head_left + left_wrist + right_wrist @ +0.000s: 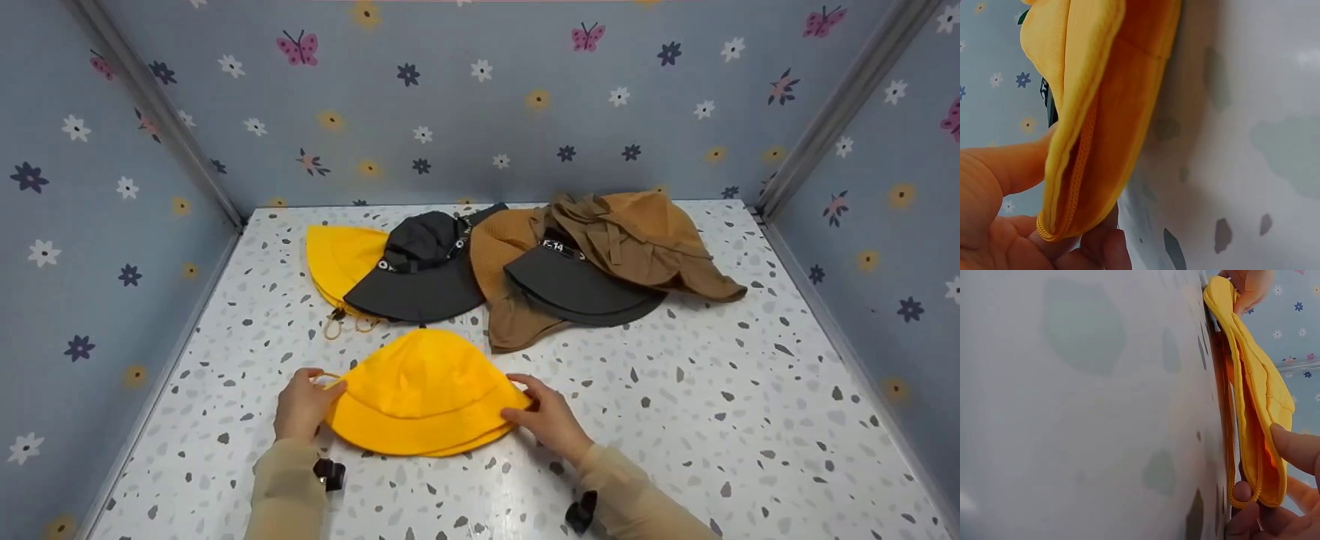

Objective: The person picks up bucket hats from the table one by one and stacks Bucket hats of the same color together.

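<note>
A yellow bucket hat lies folded flat on the table near the front, its crown pointing away and its brim toward me. At the brim's left end, my left hand pinches the fabric, thumb on top and fingers underneath. My right hand grips the opposite end the same way. Between the brim layers, a braided yellow cord shows in the left wrist view. A cord loop hangs by the fingertips in the right wrist view.
Behind lie another yellow hat, a black hat, a brown hat, a black-brimmed hat and a second brown hat, partly overlapping. Flower-patterned walls enclose the speckled table at the back and sides.
</note>
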The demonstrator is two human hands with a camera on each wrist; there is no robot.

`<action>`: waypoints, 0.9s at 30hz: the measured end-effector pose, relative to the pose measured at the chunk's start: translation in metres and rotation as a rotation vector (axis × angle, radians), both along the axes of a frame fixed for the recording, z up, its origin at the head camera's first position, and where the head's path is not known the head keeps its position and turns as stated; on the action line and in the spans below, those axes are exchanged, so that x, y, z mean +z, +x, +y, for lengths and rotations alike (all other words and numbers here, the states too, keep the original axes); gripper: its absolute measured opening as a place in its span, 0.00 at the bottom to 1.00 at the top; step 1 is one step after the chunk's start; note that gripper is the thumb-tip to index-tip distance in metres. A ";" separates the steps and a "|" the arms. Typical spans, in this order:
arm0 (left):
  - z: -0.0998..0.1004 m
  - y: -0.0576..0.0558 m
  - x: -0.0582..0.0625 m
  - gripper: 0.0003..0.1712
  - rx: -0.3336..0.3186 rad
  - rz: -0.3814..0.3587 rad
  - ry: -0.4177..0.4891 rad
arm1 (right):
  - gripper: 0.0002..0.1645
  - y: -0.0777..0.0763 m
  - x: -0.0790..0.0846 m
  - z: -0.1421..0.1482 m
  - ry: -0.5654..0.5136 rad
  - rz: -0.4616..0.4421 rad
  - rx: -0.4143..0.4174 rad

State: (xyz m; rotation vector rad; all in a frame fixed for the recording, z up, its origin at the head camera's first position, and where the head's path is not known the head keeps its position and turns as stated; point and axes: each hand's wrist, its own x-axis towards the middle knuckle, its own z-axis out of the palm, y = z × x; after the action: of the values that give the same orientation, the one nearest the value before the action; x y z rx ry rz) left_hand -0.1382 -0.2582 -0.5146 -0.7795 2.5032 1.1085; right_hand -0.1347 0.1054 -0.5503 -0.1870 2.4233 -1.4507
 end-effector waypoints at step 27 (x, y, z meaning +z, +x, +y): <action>-0.002 0.006 -0.010 0.28 -0.076 -0.002 -0.111 | 0.30 0.000 -0.001 -0.006 0.109 0.058 0.026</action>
State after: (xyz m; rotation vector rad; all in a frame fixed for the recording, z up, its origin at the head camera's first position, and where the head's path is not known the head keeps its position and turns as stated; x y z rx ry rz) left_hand -0.1319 -0.2598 -0.5245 -0.7076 2.5880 0.9511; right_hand -0.1347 0.0992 -0.5516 -0.2377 2.5282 -1.3157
